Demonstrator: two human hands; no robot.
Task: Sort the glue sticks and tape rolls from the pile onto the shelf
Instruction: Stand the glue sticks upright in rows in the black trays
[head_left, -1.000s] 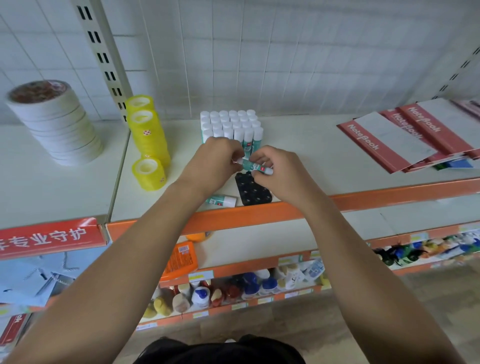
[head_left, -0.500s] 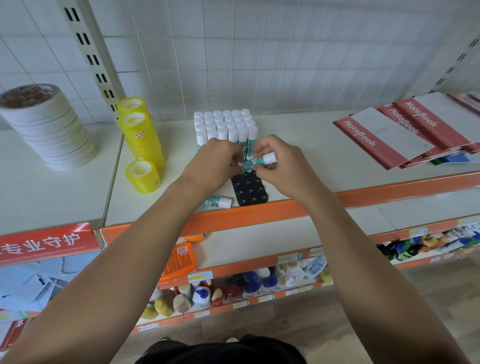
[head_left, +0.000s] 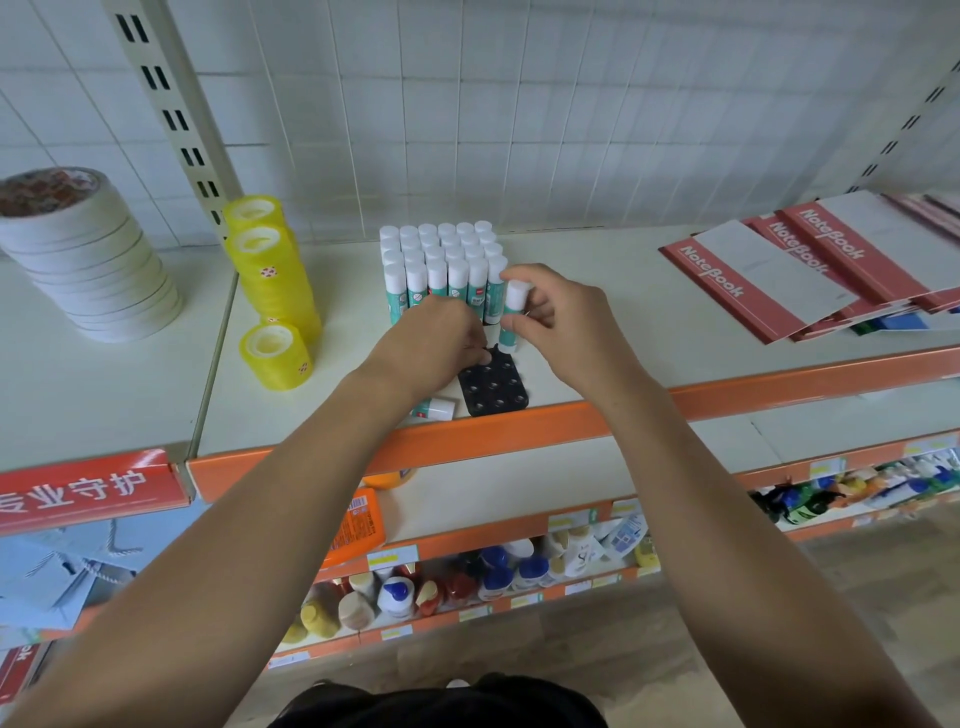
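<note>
Glue stick (head_left: 515, 296): upright, pinched by the right hand (head_left: 561, 327), just right of the standing block (head_left: 441, 265), at its near row.
Left hand (head_left: 431, 340): fingers curled at the black tray (head_left: 496, 389); whether they grip it, I cannot tell.
Done: yellow tape rolls (head_left: 267, 260) and white tape rolls (head_left: 88, 254) stacked far left.
Left: the held stick, a lying stick (head_left: 437, 409), probably the loose yellow roll (head_left: 275, 356).

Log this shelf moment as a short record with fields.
right hand: pinches one glue stick upright, beside the front row of standing glue sticks
left hand: fingers curled at the black tray's far edge; grip unclear
loose glue stick: lying left of the tray, near the shelf's front edge
yellow tape rolls: stacked left of the glue sticks, one lone roll in front
white tape rolls: one stack, far left
notebooks: fanned out, right
</note>
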